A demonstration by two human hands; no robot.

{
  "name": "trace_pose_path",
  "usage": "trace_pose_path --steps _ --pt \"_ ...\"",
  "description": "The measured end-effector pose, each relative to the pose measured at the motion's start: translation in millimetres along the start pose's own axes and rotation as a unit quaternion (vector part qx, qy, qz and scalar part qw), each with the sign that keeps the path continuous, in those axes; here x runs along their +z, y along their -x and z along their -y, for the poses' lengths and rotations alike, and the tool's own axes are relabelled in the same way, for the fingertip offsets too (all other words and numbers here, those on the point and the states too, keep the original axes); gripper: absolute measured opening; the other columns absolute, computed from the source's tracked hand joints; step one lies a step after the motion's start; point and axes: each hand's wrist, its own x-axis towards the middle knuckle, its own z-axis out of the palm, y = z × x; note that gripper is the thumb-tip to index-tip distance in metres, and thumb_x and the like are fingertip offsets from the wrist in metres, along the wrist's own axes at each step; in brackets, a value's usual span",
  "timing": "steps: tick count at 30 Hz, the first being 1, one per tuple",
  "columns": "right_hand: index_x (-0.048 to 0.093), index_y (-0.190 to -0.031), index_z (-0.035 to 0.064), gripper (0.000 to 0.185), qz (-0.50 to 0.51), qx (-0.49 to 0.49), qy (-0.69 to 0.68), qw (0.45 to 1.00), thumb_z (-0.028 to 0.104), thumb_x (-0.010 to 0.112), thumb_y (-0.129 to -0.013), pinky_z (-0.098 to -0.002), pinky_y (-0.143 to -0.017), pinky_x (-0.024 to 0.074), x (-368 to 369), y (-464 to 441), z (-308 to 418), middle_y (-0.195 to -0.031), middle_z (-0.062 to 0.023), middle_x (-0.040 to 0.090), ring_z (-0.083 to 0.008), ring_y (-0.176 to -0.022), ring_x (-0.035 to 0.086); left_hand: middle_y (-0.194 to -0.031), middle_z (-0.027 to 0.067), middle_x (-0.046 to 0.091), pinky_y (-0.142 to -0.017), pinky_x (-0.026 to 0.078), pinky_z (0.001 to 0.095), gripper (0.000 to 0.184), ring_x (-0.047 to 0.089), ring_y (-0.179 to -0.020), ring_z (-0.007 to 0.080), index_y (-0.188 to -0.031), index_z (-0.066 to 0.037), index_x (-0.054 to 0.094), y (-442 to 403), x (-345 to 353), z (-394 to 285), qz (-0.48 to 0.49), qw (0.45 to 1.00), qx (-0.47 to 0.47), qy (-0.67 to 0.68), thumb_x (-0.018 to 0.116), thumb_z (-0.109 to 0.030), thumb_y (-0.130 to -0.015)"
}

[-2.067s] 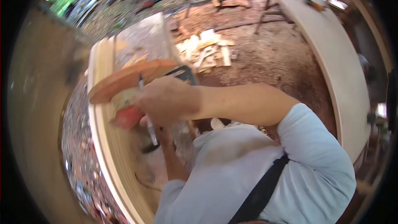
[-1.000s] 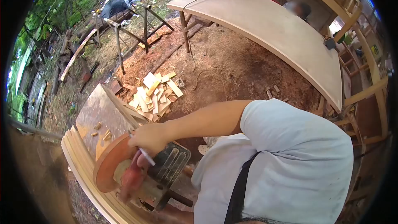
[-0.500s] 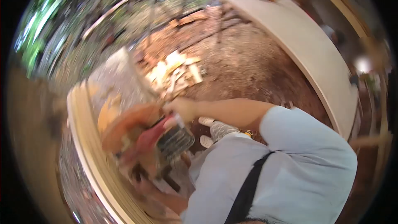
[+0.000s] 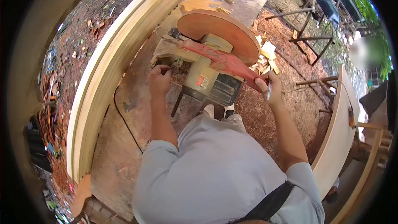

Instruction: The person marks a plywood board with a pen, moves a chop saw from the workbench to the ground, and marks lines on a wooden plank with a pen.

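Observation:
A chop saw (image 4: 202, 72) with a grey motor and a red arm stands on a worn wooden board (image 4: 116, 149). A large orange disc-shaped part (image 4: 219, 35) sits at its far side. My right hand (image 4: 268, 86) is closed around the end of the red arm; a small silvery piece shows beside the fingers. At the near left of the saw, my left hand (image 4: 160, 81) has its fingers curled against the base. What those fingers hold, if anything, is hidden. Long pale wooden strips (image 4: 103, 72) stand stacked along the left.
Wood offcuts (image 4: 267, 52) lie piled on the ground beyond the saw. A power cord (image 4: 126, 128) crosses the board. At right a long pale panel (image 4: 333, 141) rests near trestle legs, with a blue cloth (image 4: 325, 6) farther back. Sawdust and small wood bits (image 4: 224, 2) lie about.
The view has swung round and steadied, bringing the saw from lower left to upper middle. My right hand remains on the red arm. My left hand, formerly blurred low by the saw, now shows clearly.

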Motion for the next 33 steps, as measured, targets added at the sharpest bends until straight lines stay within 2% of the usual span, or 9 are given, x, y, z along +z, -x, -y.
trace_pose_path --steps 3,6,8,11,15,18,20,23,33 --pt "0.059 -0.08 0.0021 0.036 0.001 0.016 -0.024 1.0 0.032 0.079 -0.083 -0.0243 -0.056 0.0363 0.0 1.8 -1.6 -0.068 0.0022 0.052 -0.007 -0.064 0.044 -0.078 0.0118 0.071 -0.068 0.053 0.0332 0.017 0.068 -0.071 0.0209 -0.091 -0.001 0.07 1.9 -0.4 -13.3 -0.016 1.0 -0.016 0.021 0.072 -0.009 -0.076" --pt "0.059 -0.08 0.0019 0.036 0.004 0.018 -0.031 0.999 0.033 0.078 -0.084 -0.0244 -0.057 0.0366 0.5 2.8 -3.5 -0.069 0.0017 0.053 -0.0071 -0.064 0.044 -0.076 0.0101 0.07 -0.066 0.052 0.032 0.016 0.067 -0.069 0.0177 -0.09 -0.001 0.07 1.3 3.4 -15.6 -0.049 0.997 0.006 -0.053 0.073 -0.008 -0.076" --pt "0.059 -0.08 0.0017 0.037 0.006 0.016 -0.032 0.999 0.033 0.077 -0.085 -0.0243 -0.057 0.0367 1.0 2.5 -5.3 -0.07 0.0015 0.053 -0.0072 -0.064 0.044 -0.076 0.0093 0.069 -0.065 0.051 0.0305 0.016 0.065 -0.068 0.0158 -0.09 0.0 0.07 1.5 10.3 -9.8 0.001 0.997 0.028 0.068 0.074 -0.006 -0.075" --pt "0.059 -0.079 0.0015 0.037 -0.024 -0.008 -0.069 0.997 0.033 0.076 -0.086 -0.0242 -0.057 0.0369 4.9 3.2 -8.0 -0.069 0.0014 0.054 -0.0074 -0.064 0.044 -0.079 0.0086 0.069 -0.066 0.051 0.0296 0.013 0.065 -0.068 0.0146 -0.088 0.001 0.069 3.9 10.6 -14.6 0.077 0.989 0.083 0.093 0.073 -0.003 -0.077" --pt "0.063 -0.082 0.0008 0.033 -0.023 -0.01 -0.08 0.996 0.031 0.076 -0.087 -0.0246 -0.058 0.0383 4.4 3.6 -7.2 -0.069 0.0011 0.055 -0.0078 -0.064 0.045 -0.082 0.0082 0.069 -0.067 0.051 0.029 0.011 0.065 -0.07 0.0141 -0.089 0.001 0.068 3.8 14.6 -24.7 0.107 0.981 0.065 0.146 0.071 -0.001 -0.078" --pt "0.065 -0.084 0.0007 0.032 -0.022 0.003 -0.074 0.997 0.03 0.077 -0.086 -0.0247 -0.058 0.0392 2.6 4.1 -8.3 -0.069 0.0009 0.055 -0.0079 -0.064 0.046 -0.083 0.007 0.069 -0.069 0.051 0.0279 0.012 0.065 -0.073 0.013 -0.091 0.001 0.067 2.7 22.5 -24.5 0.049 0.987 0.096 0.117 0.069 0.001 -0.08" --pt "0.065 -0.085 0.0007 0.031 -0.024 -0.005 -0.057 0.998 0.03 0.077 -0.086 -0.0247 -0.058 0.0395 2.9 4.0 -10.0 -0.068 0.0007 0.055 -0.0079 -0.065 0.047 -0.082 0.0059 0.069 -0.071 0.051 0.0274 0.012 0.065 -0.077 0.0117 -0.093 0.001 0.066 2.9 29.2 -16.7 0.014 0.992 0.059 0.11 0.069 0.001 -0.082" --pt "0.066 -0.084 0.0009 0.031 -0.028 -0.011 -0.06 0.998 0.03 0.078 -0.085 -0.0248 -0.058 0.0399 3.4 4.7 -17.1 -0.069 0.0 0.056 -0.008 -0.064 0.048 -0.084 0.0049 0.07 -0.072 0.052 0.0272 0.013 0.065 -0.079 0.0109 -0.096 0.001 0.067 -0.9 41.9 0.1 0.004 0.979 0.046 0.197 0.068 0.0 -0.083" --pt "0.066 -0.084 0.0012 0.033 -0.035 0.006 -0.046 0.998 0.032 0.078 -0.084 -0.0254 -0.06 0.0405 5.2 5.6 -13.3 -0.07 0.0 0.056 -0.0087 -0.066 0.047 -0.088 0.0045 0.07 -0.077 0.052 0.027 0.017 0.065 -0.081 0.0117 -0.098 0.001 0.07 -5.3 32.8 -6.2 0.046 0.981 0.025 0.184 0.071 -0.002 -0.081"
